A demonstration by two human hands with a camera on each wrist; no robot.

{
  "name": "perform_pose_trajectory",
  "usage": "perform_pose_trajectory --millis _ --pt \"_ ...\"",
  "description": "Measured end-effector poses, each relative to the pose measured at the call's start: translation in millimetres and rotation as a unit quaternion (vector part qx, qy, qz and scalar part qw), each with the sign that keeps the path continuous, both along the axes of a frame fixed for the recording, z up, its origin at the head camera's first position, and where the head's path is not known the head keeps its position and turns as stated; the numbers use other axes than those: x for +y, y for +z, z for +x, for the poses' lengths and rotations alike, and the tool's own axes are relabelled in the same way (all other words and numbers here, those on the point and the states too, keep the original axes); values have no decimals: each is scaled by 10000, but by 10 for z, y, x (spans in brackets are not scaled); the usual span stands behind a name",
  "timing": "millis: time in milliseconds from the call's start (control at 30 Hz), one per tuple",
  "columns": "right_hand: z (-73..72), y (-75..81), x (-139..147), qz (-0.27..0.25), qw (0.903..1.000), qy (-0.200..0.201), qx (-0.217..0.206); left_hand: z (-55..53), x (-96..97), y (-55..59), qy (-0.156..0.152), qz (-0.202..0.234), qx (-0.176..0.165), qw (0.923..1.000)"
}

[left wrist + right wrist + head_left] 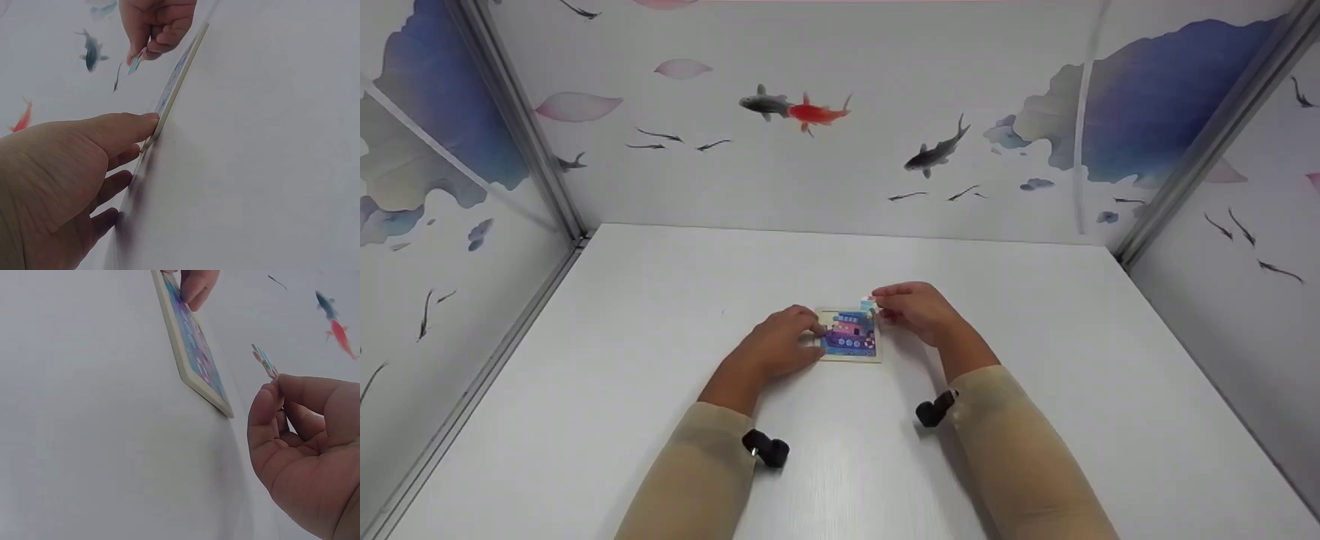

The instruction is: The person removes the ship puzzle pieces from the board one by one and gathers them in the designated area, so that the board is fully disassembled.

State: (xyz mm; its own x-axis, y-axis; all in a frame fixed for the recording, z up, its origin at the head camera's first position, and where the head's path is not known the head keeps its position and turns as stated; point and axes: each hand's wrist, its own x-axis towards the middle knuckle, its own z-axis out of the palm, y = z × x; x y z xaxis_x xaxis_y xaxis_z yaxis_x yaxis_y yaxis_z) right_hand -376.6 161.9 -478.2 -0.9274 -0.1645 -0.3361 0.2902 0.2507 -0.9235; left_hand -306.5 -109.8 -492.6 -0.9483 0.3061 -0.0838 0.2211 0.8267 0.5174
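Observation:
A small square jigsaw puzzle in a pale frame (pixel 851 361) lies on the white table, showing a purple and pink ship on blue. At its left side rests my left hand (pixel 781 341), thumb and fingertips touching the frame and its picture. The left wrist view shows the thumb (pixel 149 118) on the frame's edge, with the other fingers spread beside it. My right hand (pixel 915 309) pinches a thin puzzle piece (pixel 265 361) between thumb and fingertips. This light blue, white and pink piece is held above the table, near the puzzle's far right corner.
White panels printed with fish (pixel 817 114) and lily leaves stand behind and on both sides of the table (pixel 675 270). Metal posts (pixel 521 120) run up the corners. A small black camera (pixel 769 448) sits on each sleeve.

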Motion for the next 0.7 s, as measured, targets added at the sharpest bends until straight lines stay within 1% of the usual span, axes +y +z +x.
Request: perform_pose_trajectory --millis 167,300,433,700 --pt "13 -7 245 -254 9994 -219 -17 14 7 26 28 7 -54 10000" --pt "22 -34 401 -416 9983 -393 -65 14 4 16 47 -25 -46 10000" --pt "15 -75 493 -440 9976 -521 -76 12 12 5 87 -33 -49 9999" --pt "-36 -144 597 -329 9978 -570 12 8 10 0 90 -32 -15 10000"
